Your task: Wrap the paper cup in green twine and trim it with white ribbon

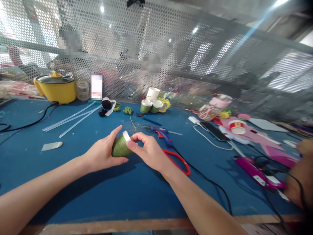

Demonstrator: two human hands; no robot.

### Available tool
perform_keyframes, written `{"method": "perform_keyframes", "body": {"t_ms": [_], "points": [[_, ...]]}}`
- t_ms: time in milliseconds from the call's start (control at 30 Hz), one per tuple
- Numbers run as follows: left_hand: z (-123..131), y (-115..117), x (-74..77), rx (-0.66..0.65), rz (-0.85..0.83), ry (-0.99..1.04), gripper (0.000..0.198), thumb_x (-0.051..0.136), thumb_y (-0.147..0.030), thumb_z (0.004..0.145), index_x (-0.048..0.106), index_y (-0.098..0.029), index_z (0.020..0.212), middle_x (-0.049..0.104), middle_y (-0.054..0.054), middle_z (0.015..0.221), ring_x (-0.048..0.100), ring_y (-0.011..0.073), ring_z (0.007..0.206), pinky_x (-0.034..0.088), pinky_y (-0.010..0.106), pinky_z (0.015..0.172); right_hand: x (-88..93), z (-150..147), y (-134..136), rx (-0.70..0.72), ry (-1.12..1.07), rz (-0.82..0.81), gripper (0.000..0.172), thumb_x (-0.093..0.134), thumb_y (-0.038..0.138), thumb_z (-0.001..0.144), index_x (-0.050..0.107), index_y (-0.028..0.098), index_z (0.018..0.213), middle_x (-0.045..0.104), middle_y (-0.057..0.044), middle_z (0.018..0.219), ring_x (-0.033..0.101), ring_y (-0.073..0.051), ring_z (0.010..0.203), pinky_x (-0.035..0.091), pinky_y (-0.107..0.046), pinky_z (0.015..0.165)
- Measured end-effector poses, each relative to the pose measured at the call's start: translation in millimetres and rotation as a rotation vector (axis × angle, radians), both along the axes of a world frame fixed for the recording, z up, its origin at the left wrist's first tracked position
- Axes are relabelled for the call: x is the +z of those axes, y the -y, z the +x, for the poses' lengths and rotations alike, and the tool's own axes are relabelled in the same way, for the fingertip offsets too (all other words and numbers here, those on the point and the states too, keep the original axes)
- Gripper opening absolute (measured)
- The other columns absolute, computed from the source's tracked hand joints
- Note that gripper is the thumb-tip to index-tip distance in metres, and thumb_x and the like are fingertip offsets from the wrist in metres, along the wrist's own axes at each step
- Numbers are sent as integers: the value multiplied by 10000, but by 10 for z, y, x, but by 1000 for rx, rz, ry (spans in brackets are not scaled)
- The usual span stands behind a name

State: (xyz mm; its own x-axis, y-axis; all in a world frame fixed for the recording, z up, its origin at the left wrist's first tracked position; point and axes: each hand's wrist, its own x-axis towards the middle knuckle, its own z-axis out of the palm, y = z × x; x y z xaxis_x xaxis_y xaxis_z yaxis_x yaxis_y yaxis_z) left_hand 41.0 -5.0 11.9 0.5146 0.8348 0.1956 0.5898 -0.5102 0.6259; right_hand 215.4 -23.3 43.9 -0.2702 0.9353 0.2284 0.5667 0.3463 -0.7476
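A paper cup wound with green yarn is held tilted above the blue table, its white rim facing up and right. My left hand grips it from the left, thumb and fingers around its side. At the rim, my right hand has thumb and index finger closed on the green yarn, which runs back to a small green skein. Right of my hands lies a blue hot glue gun. A red-handled tool, probably scissors, is partly hidden beneath my right forearm.
Green-wrapped cups stand at the back beside pliers. Clear glue sticks and a yellow electric pot are on the left. A phone, cables and a magenta power strip lie right, near another person's blurred hand.
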Motion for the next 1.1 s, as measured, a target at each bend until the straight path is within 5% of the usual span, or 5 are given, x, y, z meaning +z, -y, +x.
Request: {"method": "perform_keyframes", "body": {"t_ms": [367, 867, 1100], "points": [[-23, 6, -57, -25, 240, -124, 907, 623, -423, 675, 127, -133, 1376, 494, 202, 1251, 535, 337, 1067, 471, 425, 810, -48, -7, -28, -1, -99, -127, 308, 492, 419, 801, 478, 166, 625, 452, 30, 567, 404, -94, 530, 331, -228, 517], [-4, 31, -49, -14, 398, -286, 976, 645, -425, 661, 44, -161, 1383, 602, 126, 1026, 585, 298, 937, 466, 400, 778, -156, 26, -104, -17, -173, -199, 470, 423, 577, 787, 424, 181, 534, 347, 44, 507, 297, -86, 475, 244, -232, 460], [-12, 12, -50, -2, 434, -271, 988, 646, -505, 642, 100, -146, 1383, 575, 155, 1068, 560, 326, 948, 452, 440, 785, -167, 30, -119, -107, -201, -232, 408, 564, 538, 709, 446, 176, 560, 343, 59, 501, 271, -72, 455, 212, -221, 440]]}}
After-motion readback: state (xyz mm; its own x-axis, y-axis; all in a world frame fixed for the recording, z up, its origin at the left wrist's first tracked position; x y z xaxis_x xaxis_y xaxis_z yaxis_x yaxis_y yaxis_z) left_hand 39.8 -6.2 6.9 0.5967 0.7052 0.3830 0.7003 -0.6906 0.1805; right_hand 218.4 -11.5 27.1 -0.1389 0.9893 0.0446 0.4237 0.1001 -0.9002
